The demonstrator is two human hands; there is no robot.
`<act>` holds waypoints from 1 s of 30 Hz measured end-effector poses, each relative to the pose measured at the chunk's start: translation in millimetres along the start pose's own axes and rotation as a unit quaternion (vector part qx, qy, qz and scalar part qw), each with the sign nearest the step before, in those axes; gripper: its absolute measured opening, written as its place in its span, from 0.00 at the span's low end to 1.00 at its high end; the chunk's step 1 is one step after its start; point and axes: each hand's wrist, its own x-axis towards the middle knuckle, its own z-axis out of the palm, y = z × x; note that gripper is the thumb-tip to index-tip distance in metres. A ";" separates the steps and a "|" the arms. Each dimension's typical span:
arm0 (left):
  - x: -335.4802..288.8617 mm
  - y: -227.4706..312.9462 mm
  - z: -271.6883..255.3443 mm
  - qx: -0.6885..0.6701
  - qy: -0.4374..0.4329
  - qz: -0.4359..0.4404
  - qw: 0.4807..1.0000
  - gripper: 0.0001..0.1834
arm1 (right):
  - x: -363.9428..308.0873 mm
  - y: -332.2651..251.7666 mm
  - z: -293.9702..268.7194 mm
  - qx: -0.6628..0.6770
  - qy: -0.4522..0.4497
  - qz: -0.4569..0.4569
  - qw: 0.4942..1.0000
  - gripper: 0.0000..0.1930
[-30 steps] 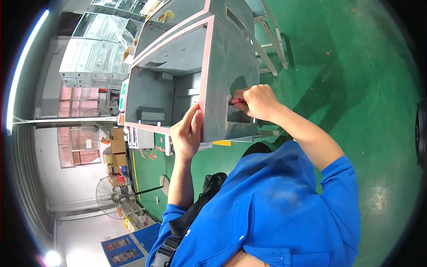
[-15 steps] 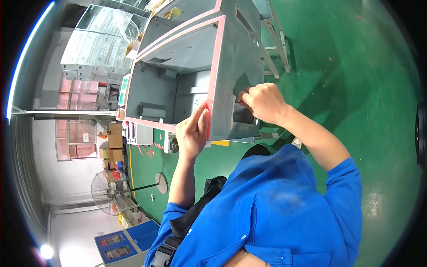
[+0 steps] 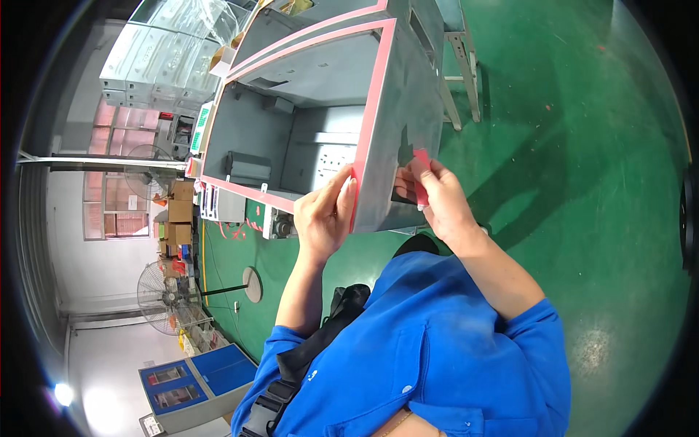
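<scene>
A grey metal cabinet [image 3: 393, 124] stands in front of me, its open side showing the hollow inside. Pink tape [image 3: 373, 87] runs along the rim of the opening. My left hand [image 3: 325, 217] is at the near corner of that rim, thumb and forefinger pressed on the taped edge, the other fingers curled. Beside the cabinet's outer right face, my right hand [image 3: 445, 204] grips a flat, narrow pink-red piece [image 3: 420, 175] between thumb and fingers. Its exact kind is unclear. A rectangular cutout in that face lies partly behind this hand.
A second taped cabinet [image 3: 320, 18] adjoins at the far side. Metal stand legs [image 3: 464, 80] rest on the green floor [image 3: 582, 197] to the right. Left are wrapped grey boxes [image 3: 156, 54], a standing fan [image 3: 166, 297], cardboard boxes [image 3: 179, 211] and a blue-doored cupboard [image 3: 196, 382].
My right hand has drawn back from the cutout and turned, and the pink-red piece now shows in it. My left hand stays on the taped edge. The cabinet appears slightly further right.
</scene>
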 end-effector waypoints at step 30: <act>-1.6 -5.5 4.0 -0.008 0.022 0.039 0.999 0.12 | -20.3 -14.9 -26.6 -0.519 -0.120 -0.013 0.846 0.11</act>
